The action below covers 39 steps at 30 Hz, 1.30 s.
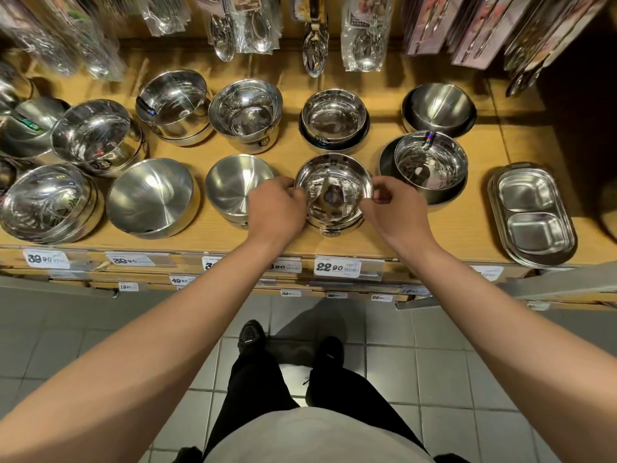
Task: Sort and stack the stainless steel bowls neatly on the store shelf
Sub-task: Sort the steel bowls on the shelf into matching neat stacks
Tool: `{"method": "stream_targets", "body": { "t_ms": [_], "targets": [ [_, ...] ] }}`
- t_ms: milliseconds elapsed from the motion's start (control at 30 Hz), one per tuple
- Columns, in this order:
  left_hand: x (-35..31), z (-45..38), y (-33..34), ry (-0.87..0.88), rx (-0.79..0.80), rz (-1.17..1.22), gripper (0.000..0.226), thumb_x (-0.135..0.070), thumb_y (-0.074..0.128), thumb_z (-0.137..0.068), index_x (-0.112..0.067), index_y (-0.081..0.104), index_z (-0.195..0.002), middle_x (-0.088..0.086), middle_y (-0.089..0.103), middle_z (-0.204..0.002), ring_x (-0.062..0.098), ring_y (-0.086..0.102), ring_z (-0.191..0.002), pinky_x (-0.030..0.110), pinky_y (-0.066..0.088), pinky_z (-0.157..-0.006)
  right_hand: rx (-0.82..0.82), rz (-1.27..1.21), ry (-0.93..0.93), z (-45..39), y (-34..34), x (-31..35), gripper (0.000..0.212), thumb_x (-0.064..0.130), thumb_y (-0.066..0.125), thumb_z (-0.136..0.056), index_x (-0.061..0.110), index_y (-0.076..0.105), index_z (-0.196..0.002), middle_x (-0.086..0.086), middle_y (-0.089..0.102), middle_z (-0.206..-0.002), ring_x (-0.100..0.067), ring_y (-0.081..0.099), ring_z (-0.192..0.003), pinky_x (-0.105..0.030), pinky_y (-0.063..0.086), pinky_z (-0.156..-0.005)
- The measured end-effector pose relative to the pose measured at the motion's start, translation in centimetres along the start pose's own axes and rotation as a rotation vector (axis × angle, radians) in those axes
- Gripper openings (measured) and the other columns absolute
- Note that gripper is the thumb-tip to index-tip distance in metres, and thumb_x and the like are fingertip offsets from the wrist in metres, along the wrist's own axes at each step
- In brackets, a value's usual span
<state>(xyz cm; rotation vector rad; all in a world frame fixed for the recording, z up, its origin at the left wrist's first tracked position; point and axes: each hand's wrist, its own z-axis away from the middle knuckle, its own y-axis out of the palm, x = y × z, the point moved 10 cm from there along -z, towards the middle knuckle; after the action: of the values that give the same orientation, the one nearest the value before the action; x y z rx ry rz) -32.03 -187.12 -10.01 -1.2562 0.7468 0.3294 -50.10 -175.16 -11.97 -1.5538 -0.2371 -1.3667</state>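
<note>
A small shiny steel bowl (334, 182) sits on top of a short stack at the front middle of the wooden shelf (474, 228). My left hand (277, 205) grips its left rim with curled fingers. My right hand (390, 205) pinches its right rim. Just left of my left hand stands a matte bowl (230, 185), partly covered by it. To the right, a shiny bowl (430, 158) sits inside a wider dark one. Behind are more stacks: one (334, 118) straight behind, another (245, 111) to its left, and a matte bowl (439, 106) at the back right.
Several more bowls (150, 195) fill the shelf's left half. Stacked two-compartment steel trays (532, 212) lie at the front right. Packaged spoons and tongs (314, 48) hang above the back row. Price tags (337, 267) line the shelf edge; tiled floor lies below.
</note>
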Motion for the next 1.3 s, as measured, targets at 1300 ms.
{"method": "stream_targets", "body": {
  "t_ms": [1300],
  "targets": [
    [1.7, 0.8, -1.9, -0.035, 0.017, 0.098, 0.026, -0.029, 0.059, -0.098, -0.018, 0.078, -0.112, 0.001, 0.078, -0.093, 0.019, 0.072, -0.087, 0.026, 0.053, -0.08, -0.059, 0.0, -0.035, 1.0, -0.4, 1.7, 0.023, 0.019, 0.066, -0.09, 0.007, 0.061, -0.109, -0.001, 0.062, -0.092, -0.017, 0.057, -0.088, -0.037, 0.048, -0.082]
  ]
}}
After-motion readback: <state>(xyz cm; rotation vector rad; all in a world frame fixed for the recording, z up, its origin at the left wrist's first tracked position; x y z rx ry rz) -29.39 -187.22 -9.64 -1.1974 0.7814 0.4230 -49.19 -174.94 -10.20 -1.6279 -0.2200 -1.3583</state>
